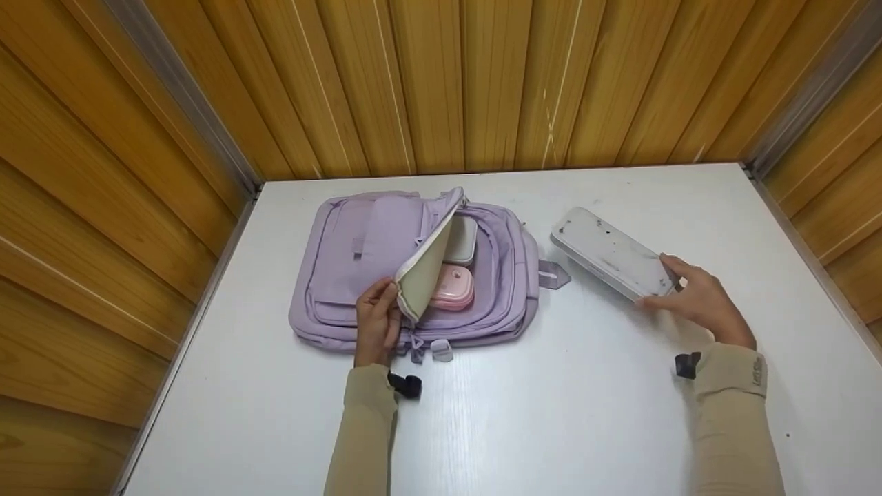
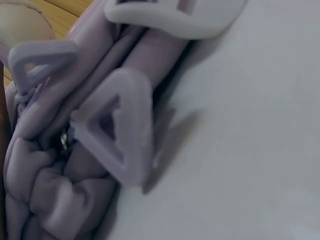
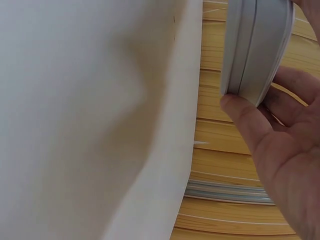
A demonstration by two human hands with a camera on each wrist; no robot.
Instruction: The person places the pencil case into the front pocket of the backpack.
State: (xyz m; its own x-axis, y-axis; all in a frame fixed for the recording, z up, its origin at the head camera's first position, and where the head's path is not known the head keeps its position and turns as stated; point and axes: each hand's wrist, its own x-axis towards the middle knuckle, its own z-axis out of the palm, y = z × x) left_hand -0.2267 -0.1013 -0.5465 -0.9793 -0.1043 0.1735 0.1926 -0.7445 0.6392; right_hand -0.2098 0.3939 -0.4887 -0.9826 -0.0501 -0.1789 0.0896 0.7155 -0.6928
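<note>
A lilac backpack (image 1: pixel 344 255) lies flat on the table, its front pocket unzipped. My left hand (image 1: pixel 377 318) pinches the lower corner of the pocket flap (image 1: pixel 424 275) and holds it lifted, showing a cream lining. Inside the pocket sit a pink case (image 1: pixel 455 286) and a whitish box (image 1: pixel 462 240), both partly covered by the flap. On the right, my right hand (image 1: pixel 703 303) grips the near end of a long white case (image 1: pixel 610 251) with dark specks on its lid. In the right wrist view, thumb and fingers hold the end of that case (image 3: pixel 257 50).
The white table (image 1: pixel 537 413) meets wood-panelled walls (image 1: pixel 482 83) at the back and sides. A strap end (image 1: pixel 553 274) sticks out from the backpack toward the white case. Triangular zipper pulls (image 2: pixel 132 130) and a buckle (image 1: pixel 442 350) lie along the backpack's near edge.
</note>
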